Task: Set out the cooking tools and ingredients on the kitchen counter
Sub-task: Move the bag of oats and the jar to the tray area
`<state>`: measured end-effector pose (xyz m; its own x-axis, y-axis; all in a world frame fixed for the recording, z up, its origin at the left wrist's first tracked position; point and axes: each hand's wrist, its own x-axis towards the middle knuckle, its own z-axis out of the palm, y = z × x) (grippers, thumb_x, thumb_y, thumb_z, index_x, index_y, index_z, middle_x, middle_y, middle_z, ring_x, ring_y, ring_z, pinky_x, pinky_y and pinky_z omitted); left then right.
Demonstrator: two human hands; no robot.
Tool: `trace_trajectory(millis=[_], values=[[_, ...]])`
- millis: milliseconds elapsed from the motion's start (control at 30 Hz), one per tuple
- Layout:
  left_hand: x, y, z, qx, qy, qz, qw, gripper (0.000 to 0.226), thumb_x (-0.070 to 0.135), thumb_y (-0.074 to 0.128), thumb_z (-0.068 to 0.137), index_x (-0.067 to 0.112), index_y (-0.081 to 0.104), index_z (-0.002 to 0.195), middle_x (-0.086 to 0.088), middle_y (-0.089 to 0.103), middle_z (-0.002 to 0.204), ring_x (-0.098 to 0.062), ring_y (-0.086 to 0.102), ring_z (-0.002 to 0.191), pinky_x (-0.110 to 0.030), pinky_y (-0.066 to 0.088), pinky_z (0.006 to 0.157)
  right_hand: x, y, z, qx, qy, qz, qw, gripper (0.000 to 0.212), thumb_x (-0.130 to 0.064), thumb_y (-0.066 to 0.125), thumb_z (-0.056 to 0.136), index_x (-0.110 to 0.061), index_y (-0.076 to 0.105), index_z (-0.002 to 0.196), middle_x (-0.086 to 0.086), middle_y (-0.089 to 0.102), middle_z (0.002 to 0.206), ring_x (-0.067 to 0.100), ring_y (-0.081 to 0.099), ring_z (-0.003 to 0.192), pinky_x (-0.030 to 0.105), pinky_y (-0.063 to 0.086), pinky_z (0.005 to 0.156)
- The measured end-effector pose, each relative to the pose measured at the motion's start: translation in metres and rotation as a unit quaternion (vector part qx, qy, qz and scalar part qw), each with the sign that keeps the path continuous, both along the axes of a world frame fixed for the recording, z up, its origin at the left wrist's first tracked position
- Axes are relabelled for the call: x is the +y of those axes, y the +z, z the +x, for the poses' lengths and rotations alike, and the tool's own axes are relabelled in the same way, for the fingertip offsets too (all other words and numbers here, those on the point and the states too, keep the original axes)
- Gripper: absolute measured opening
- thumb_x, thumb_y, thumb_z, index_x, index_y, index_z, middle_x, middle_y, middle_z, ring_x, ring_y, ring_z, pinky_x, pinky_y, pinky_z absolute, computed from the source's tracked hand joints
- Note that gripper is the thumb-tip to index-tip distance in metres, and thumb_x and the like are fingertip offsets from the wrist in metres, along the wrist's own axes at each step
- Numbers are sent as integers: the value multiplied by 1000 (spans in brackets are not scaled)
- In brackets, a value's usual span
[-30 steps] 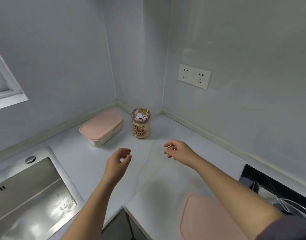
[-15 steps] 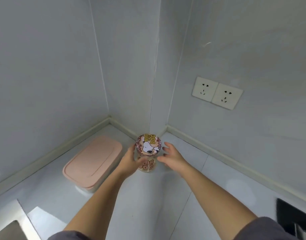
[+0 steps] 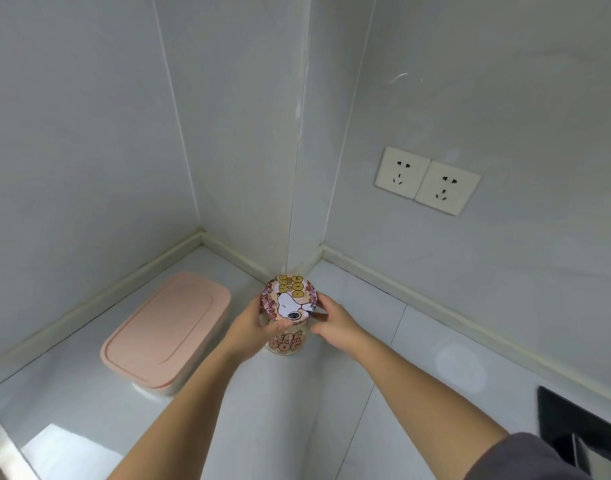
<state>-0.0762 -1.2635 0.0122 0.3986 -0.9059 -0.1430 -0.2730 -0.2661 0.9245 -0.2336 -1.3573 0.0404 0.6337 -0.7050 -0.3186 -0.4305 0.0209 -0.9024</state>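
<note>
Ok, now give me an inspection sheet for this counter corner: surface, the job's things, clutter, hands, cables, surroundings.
Surface: glossy white counter, running into a corner between two walls.
Job's things: dog-print jar upright near the corner, lid on; pink-lidded container to its left, closed, apart from it.
Clutter: nothing seen.
Hands: left hand and right hand grip the jar from either side; whether it is lifted cannot be told.
Cables: nothing seen.
Surroundings: pale tiled walls; two wall sockets, nothing plugged in; black panel at the right edge.
</note>
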Motion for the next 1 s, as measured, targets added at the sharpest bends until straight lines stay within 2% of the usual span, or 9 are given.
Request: trace_trajectory(millis=[133, 233, 367, 467, 633, 700, 800, 933, 1000], values=[[26, -1, -21, -11, 1, 2, 1000, 76, 40, 78, 74, 24, 41, 139, 13, 55, 127, -8, 50, 118, -31, 42, 99, 19, -2, -23, 14, 19, 0, 1000, 66, 4, 57, 85, -28, 40, 141, -12, 52, 129, 9, 51, 121, 31, 46, 99], [47, -1, -40, -14, 9, 1, 1000, 74, 40, 79, 73, 28, 43, 136, 17, 57, 124, -4, 51, 115, -28, 43, 95, 39, -8, -45, 14, 22, -5, 1000, 70, 0, 56, 79, -33, 40, 139, -14, 53, 132, 7, 51, 125, 31, 46, 101], [82, -1, -69, -7, 13, -5, 1000, 77, 47, 82, 66, 29, 46, 131, 23, 58, 119, 6, 53, 109, -17, 44, 86, 71, -12, -76, 9, 26, -6, 1000, 69, 9, 50, 83, -37, 39, 133, -21, 52, 126, -10, 50, 116, 10, 44, 89], [104, -2, -83, -4, 13, -6, 1000, 85, 62, 78, 54, 35, 45, 127, 28, 56, 119, 7, 52, 112, -22, 45, 85, 92, -15, -95, 7, 29, -2, 1000, 70, 12, 48, 82, -38, 39, 131, -28, 52, 124, -19, 49, 113, 4, 42, 83], [134, -9, -100, -30, 10, 5, 999, 78, 51, 83, 61, 39, 39, 124, 32, 49, 116, 11, 49, 107, -16, 42, 78, 123, -29, -123, 4, 24, -8, 1000, 72, 8, 50, 81, -39, 40, 134, -22, 56, 128, -12, 48, 120, 12, 45, 88], [142, -13, -101, -27, -5, 4, 1000, 84, 59, 82, 57, 42, 36, 125, 29, 45, 121, 10, 46, 111, -17, 42, 80, 131, -33, -128, 6, 17, -11, 1000, 71, 5, 54, 80, -39, 39, 135, -21, 55, 128, -11, 48, 120, 19, 51, 87], [146, -20, -95, -26, -41, 19, 999, 94, 78, 72, 49, 47, 33, 128, 26, 42, 127, 8, 44, 116, -19, 41, 86, 136, -42, -128, 26, 33, -16, 999, 78, -10, 65, 76, -37, 34, 141, -19, 52, 133, -5, 46, 125, 27, 50, 96], [139, -26, -88, 3, -85, 29, 996, 88, 50, 85, 58, 47, 36, 132, 34, 52, 125, 17, 45, 115, -1, 37, 85, 132, -49, -116, 44, 44, -17, 998, 85, -20, 81, 66, -36, 36, 136, -23, 53, 128, -5, 49, 121, 13, 43, 94], [135, -30, -88, 28, -89, 20, 995, 88, 34, 89, 60, 38, 42, 134, 34, 57, 121, 14, 50, 113, 1, 37, 84, 130, -53, -110, 25, 37, -17, 999, 90, -26, 87, 57, -37, 42, 134, -24, 57, 126, -7, 51, 119, 14, 43, 97]])
